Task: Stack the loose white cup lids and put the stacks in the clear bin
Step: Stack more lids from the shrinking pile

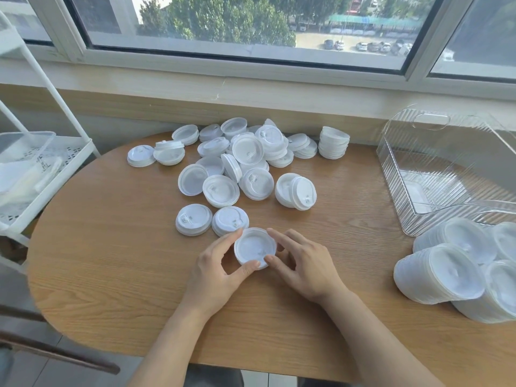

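Both hands hold a small stack of white cup lids (254, 247) low over the wooden table (111, 247). My left hand (217, 269) curls thumb and forefinger round its left rim. My right hand (300, 263) curls round its right rim. A heap of loose white lids (237, 163) lies beyond, with two lids (212, 220) just behind the held stack. The clear ribbed bin (435, 174) stands at the right, holding no lids that I can see. Long lid stacks (458, 269) lie on their sides in front of it.
A short upright lid stack (333, 142) stands at the back near the window sill (251, 88). A white wire rack (36, 169) with clear containers stands left of the table. The table's near edge curves in front of my arms.
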A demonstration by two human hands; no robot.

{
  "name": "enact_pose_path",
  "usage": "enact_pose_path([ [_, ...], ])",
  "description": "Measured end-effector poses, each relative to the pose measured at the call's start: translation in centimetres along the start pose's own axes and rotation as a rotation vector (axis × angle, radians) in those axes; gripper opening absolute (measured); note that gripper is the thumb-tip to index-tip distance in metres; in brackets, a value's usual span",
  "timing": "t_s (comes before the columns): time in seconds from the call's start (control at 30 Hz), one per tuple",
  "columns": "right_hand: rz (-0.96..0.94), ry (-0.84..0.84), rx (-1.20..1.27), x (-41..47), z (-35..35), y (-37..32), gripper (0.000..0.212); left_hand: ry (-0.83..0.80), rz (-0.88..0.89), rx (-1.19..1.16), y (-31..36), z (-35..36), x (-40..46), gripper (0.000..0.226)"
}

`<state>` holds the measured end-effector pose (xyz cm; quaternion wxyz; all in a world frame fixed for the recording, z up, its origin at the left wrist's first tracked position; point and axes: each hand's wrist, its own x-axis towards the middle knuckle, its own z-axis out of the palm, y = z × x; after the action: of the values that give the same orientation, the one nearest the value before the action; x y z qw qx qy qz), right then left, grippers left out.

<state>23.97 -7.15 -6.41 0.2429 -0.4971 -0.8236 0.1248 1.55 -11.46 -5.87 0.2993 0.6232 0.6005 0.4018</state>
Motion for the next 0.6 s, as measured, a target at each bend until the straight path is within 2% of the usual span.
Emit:
enact_pose_path([
  [0.5, 0.026, -0.023, 0.035, 0.14, 0.16, 0.34, 0.061, -0.017, 0.004, 0.07, -0.09, 0.42, 0.09, 0.081],
  [0.6, 0.023, 0.047, 0.049, 0.15, -0.05, 0.3, 0.058, -0.001, -0.005, 0.077, 0.0, 0.51, 0.01, 0.083],
])
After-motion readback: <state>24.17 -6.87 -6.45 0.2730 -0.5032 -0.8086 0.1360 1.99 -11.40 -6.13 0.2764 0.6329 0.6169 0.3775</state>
